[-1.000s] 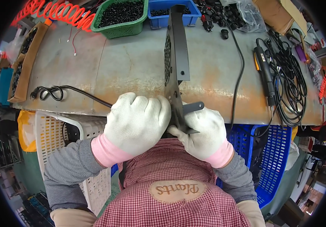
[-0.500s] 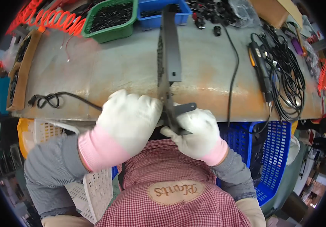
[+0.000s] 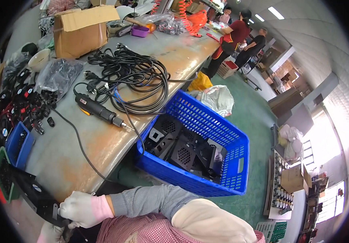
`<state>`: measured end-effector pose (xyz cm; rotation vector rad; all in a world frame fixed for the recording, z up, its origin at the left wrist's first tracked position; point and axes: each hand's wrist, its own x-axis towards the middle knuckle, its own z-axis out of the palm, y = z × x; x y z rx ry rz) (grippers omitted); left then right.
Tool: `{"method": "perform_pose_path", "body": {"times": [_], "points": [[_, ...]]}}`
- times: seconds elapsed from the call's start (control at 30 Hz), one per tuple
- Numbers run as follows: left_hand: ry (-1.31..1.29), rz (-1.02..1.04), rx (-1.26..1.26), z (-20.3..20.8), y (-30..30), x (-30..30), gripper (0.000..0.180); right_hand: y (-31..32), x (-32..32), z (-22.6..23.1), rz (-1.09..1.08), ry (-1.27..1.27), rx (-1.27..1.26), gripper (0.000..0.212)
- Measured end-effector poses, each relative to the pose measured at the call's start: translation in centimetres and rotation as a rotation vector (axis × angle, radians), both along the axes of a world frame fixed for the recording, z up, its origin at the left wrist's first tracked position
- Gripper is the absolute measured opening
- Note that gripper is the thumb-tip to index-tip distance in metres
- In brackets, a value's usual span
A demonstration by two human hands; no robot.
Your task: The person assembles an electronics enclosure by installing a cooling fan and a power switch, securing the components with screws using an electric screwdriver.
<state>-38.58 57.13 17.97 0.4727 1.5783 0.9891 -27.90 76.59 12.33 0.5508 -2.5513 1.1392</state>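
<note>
Down in the lower left, a long black sheet-metal part (image 3: pixel 31 190) with a round blue-and-white sticker slants over the table's near edge. My right hand (image 3: pixel 79 208), in a white glove with a pink cuff, is closed on the part's near end. Lower down, my left hand (image 3: pixel 52 233) in a matching glove is closed at that same end; the picture's rim cuts it off, and its fingers are partly hidden.
On the metal table (image 3: pixel 67 150) lie an electric screwdriver (image 3: pixel 97 109), coiled black cables (image 3: pixel 142 85) and small black parts. Blue (image 3: pixel 19 146) and green (image 3: pixel 4 178) bins stand far left. A blue crate (image 3: pixel 207 184) holds black metal parts. Several people stand beyond.
The view has swung right, bringing the crate, the room and other people into sight. Both hands still hold the black metal part, which appears farther left.
</note>
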Motion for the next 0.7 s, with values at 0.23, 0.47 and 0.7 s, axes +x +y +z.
{"method": "perform_pose_path", "body": {"times": [0.23,0.47,0.7], "points": [[1.407,-0.337,-0.213,2.3,2.7,5.2,0.043,-0.8,-0.2,-0.5,-0.006,-0.019,-0.005,0.037],[0.740,-0.319,-0.156,-0.1,-1.3,0.8,0.034,-1.4,0.0,-1.0,-0.153,0.089,0.001,0.032],[0.119,-0.029,-0.130,0.9,-1.5,-1.0,0.044,-2.8,-0.1,-1.2,-0.301,0.237,-0.079,0.029]]}}
